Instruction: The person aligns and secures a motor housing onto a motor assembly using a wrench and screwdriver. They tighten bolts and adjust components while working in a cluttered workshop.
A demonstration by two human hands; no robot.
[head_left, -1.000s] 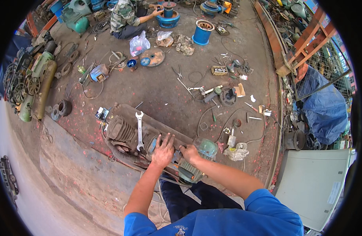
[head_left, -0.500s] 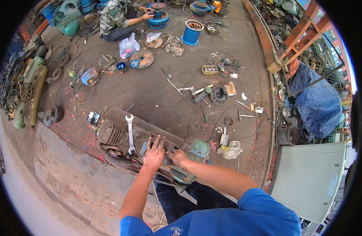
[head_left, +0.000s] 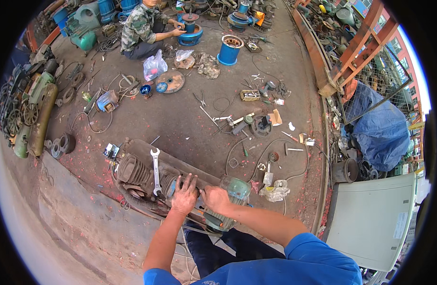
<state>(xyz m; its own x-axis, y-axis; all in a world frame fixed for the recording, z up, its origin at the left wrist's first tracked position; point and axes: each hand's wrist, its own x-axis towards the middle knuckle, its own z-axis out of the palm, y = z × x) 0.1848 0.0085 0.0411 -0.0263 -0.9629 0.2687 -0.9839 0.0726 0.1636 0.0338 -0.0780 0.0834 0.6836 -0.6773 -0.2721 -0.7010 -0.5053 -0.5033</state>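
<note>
A greasy air compressor (head_left: 192, 166) with finned cylinders lies in front of me, a green motor (head_left: 237, 187) at its right end. My left hand (head_left: 184, 195) rests on its middle with fingers spread, next to a blue part. Close beside it, my right hand (head_left: 215, 198) has its fingers curled down at the motor's near end; whatever they grip is hidden. A large double-ended open-end wrench (head_left: 156, 171) lies across the cylinders, left of my left hand. Below my right hand a screwdriver (head_left: 212, 219) with a black and orange handle lies against the motor.
Beyond the compressor, pliers (head_left: 200, 98), a hammer (head_left: 293, 149) and cables lie on the floor. A person in camouflage (head_left: 143, 29) crouches at the far left by a blue pump part (head_left: 191, 36). A pale cabinet (head_left: 373, 221) stands at right, scrap machinery (head_left: 30, 111) at left.
My right hand has shifted slightly, with its back turned more upward. My left hand stays on the compressor. The whole view has tilted a little, showing more of the far person.
</note>
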